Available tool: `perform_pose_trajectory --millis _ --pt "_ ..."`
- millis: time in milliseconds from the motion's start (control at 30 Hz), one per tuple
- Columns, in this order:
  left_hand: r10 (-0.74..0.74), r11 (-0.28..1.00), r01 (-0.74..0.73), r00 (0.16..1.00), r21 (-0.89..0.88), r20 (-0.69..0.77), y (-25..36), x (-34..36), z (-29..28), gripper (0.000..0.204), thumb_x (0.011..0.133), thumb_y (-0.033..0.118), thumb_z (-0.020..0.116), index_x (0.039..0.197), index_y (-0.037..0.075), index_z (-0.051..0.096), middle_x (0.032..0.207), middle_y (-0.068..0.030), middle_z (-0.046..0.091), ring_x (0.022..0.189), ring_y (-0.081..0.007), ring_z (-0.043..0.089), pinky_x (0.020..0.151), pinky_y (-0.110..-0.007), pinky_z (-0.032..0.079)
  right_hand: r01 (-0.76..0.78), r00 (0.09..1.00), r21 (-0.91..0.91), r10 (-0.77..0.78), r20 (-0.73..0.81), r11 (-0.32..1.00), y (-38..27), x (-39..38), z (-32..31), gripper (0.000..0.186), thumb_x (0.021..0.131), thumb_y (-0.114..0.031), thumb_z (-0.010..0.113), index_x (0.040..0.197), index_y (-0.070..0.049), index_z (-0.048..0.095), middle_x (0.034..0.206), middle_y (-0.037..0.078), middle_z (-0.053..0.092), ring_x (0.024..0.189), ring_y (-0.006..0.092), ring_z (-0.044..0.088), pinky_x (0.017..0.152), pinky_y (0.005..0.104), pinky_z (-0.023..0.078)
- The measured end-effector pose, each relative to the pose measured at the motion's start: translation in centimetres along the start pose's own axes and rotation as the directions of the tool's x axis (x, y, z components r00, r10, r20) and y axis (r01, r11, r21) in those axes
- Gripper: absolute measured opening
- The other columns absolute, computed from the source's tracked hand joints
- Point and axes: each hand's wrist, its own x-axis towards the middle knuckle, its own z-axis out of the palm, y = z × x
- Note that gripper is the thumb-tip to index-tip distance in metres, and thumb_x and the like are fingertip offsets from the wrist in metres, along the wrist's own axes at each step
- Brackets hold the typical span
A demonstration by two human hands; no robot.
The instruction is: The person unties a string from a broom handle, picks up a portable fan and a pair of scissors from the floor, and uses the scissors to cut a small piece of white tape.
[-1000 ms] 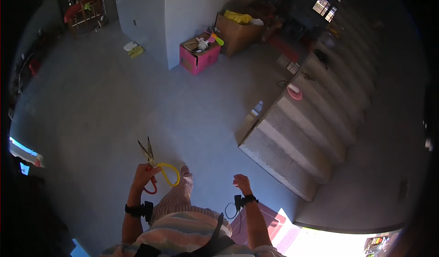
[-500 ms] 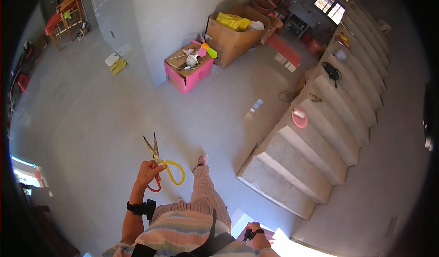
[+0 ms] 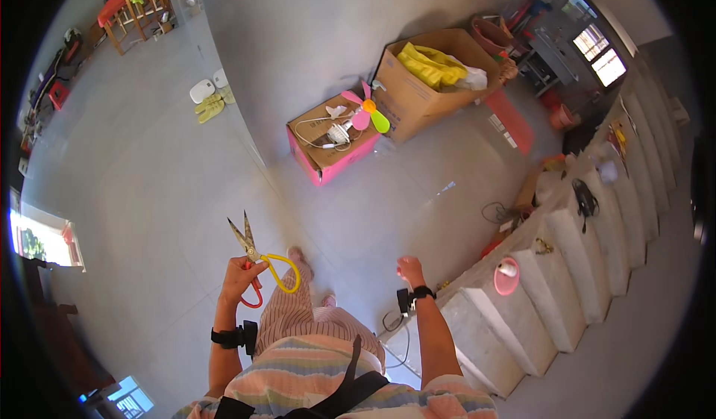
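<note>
My left hand (image 3: 241, 277) is closed round a pair of scissors (image 3: 253, 252), gripping them near the pivot. Their worn metal blades point away from me, slightly parted. One handle loop is yellow, and the red one hangs partly behind my fingers. My right hand (image 3: 410, 270) hovers over the floor to the right of my legs, its fingers curled in with nothing visible in them. Both wrists wear black straps with small devices.
Concrete stairs (image 3: 514, 322) rise along the right, holding a pink dish (image 3: 506, 276) and a black corded object (image 3: 585, 199). Ahead stand a pink box (image 3: 339, 167) with a small fan (image 3: 365, 113) on it and a big cardboard box (image 3: 418, 105). Slippers (image 3: 209, 108) lie by the wall's edge.
My view has swung right and I have stepped forward. My right hand has come up and forward from beside my body. The scissors stay in my left hand.
</note>
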Motion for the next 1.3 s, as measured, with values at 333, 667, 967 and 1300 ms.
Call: perform_pose_trajectory --millis 333,667,967,1300 --pt "-0.075 0.994 0.069 0.995 0.082 0.067 10.1 17.1 -2.2 0.023 0.072 0.017 0.066 0.064 -0.001 0.056 0.048 0.0008 0.047 0.038 -0.0075 0.046 0.036 -0.021 0.038 -0.046 0.955 -0.096 0.072 0.287 0.994 -14.2 11.8 4.3 0.02 0.074 -0.024 0.055 0.079 -0.006 0.061 0.06 0.005 0.058 0.051 0.0124 0.057 0.042 0.024 0.045" --pt "-0.289 0.947 0.272 0.954 0.17 0.083 14.3 30.8 1.9 0.018 0.073 0.015 0.065 0.067 0.0 0.058 0.049 0.0006 0.05 0.039 -0.0073 0.047 0.036 -0.021 0.037 -0.106 0.919 -0.149 0.154 0.362 0.983 -25.4 29.2 4.1 0.022 0.075 -0.023 0.051 0.078 -0.004 0.059 0.062 0.008 0.058 0.053 0.0171 0.057 0.047 0.0289 0.046" --pt "-0.685 0.726 0.676 0.726 0.122 0.058 12.3 37.4 7.7 0.018 0.073 0.015 0.066 0.071 -0.002 0.06 0.052 -0.0021 0.054 0.042 -0.0071 0.049 0.038 -0.021 0.039 0.49 0.869 -0.421 -0.386 0.311 0.763 -32.5 52.2 12.4 0.034 0.072 -0.009 0.053 0.104 -0.002 0.044 0.081 0.021 0.053 0.078 0.0369 0.052 0.067 0.0412 0.044" --pt "-0.89 0.451 0.87 0.456 0.199 0.023 9.3 40.6 9.8 0.026 0.071 0.019 0.068 0.072 -0.005 0.059 0.053 -0.0033 0.054 0.042 -0.0065 0.049 0.039 -0.02 0.04 0.334 0.824 -0.735 -0.561 -0.076 0.59 -31.5 65.2 21.8 0.025 0.066 -0.004 0.051 0.091 -0.001 0.051 0.082 0.018 0.053 0.089 0.0311 0.05 0.072 0.0388 0.041"
